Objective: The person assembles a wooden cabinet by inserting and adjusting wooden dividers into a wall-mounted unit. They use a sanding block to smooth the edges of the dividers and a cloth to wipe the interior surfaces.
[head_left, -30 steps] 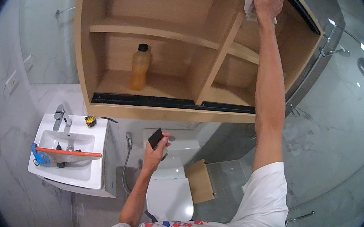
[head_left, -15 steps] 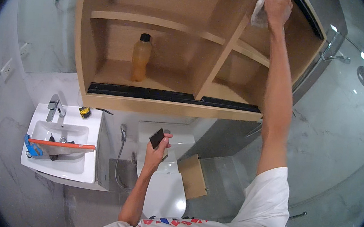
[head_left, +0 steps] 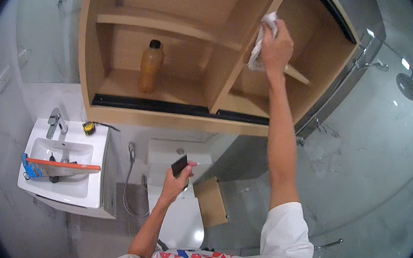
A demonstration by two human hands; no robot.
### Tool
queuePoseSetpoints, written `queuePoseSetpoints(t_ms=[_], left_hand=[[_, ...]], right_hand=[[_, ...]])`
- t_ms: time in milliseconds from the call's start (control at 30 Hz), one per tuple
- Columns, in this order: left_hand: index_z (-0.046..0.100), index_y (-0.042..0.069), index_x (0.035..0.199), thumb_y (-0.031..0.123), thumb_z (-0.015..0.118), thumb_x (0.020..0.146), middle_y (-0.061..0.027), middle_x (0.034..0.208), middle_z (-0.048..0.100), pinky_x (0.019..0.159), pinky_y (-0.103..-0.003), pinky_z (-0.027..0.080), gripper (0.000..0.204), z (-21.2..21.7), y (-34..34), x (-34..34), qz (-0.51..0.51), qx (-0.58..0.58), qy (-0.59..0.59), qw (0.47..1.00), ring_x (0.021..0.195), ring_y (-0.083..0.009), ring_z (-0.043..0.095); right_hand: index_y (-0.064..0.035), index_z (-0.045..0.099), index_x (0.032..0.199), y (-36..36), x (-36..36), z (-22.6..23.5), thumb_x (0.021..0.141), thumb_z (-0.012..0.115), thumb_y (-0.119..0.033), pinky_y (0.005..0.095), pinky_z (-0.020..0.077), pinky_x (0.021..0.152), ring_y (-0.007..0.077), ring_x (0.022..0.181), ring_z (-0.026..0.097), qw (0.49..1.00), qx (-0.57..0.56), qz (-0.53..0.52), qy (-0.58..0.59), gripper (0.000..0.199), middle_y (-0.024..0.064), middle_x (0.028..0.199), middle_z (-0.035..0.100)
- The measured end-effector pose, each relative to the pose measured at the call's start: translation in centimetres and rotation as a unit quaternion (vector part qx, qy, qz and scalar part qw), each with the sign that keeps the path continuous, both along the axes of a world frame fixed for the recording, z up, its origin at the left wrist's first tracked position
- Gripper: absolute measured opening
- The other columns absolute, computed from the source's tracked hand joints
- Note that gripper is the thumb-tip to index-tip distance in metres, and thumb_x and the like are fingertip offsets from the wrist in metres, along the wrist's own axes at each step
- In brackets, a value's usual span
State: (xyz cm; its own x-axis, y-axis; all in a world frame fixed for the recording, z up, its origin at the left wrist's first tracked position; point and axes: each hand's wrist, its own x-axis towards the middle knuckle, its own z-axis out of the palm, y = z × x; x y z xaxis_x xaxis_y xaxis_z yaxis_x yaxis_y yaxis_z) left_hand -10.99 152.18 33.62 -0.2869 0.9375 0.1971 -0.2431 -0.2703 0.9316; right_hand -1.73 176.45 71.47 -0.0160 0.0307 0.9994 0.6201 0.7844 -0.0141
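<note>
My right hand is closed on a crumpled white cloth, pressed to the front of the upright divider in an open wooden cabinet. Lower down, over the toilet, my left hand grips a small flat black rectangular piece; what kind of thing it is I cannot make out. In the lower left compartment stands a clear bottle of amber liquid with a black cap. A short shelf on the right is partly hidden behind my right hand.
A saw with a blue handle and orange edge strip lies across the white sink. By the tap sits a yellow-black tape measure. Cardboard leans beside the toilet. Black tracks line the cabinet's front.
My right hand has brought the cloth down and left, from the upper right compartment to the divider's front. My left hand still holds the black piece; the view has shifted slightly.
</note>
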Motion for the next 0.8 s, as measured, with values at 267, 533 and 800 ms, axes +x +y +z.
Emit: queuePoseSetpoints(t_ms=[267,533,800], left_hand=[[0.071,0.005,0.114,0.029,0.064,0.101,-0.0016,0.098,0.069,0.081,-0.031,0.052,0.028,0.5,-0.5,-0.1,-0.028,-0.059,-0.041,0.997,0.084,-0.0120,0.062],[0.073,0.007,0.110,0.028,0.064,0.101,0.0018,0.084,0.065,0.068,-0.025,0.046,0.024,-0.6,-0.4,-0.3,-0.019,-0.014,-0.106,0.994,0.076,-0.0067,0.058],[0.070,0.005,0.110,0.026,0.064,0.101,-0.0009,0.092,0.067,0.083,-0.030,0.050,0.024,-2.7,1.0,-1.0,-0.076,-0.009,-0.143,0.987,0.083,-0.0112,0.061]], right_hand=[[-0.0088,0.071,0.113,1.0,0.5,10.4,0.091,0.067,-0.036,0.0469,0.0526,0.085,0.0439,0.099,0.068,1.000,0.026,-0.015,0.002,0.035,0.0213,0.103,0.073],[-0.0032,0.071,0.109,1.6,1.9,13.5,0.089,0.068,-0.028,0.0483,0.0536,0.082,0.0437,0.094,0.070,0.992,0.082,-0.058,-0.073,0.032,0.0227,0.099,0.073],[0.0019,0.068,0.100,-1.6,-0.1,7.8,0.091,0.070,-0.024,0.0414,0.0508,0.080,0.0326,0.085,0.069,0.996,0.025,-0.048,-0.064,0.028,0.0211,0.092,0.072]])
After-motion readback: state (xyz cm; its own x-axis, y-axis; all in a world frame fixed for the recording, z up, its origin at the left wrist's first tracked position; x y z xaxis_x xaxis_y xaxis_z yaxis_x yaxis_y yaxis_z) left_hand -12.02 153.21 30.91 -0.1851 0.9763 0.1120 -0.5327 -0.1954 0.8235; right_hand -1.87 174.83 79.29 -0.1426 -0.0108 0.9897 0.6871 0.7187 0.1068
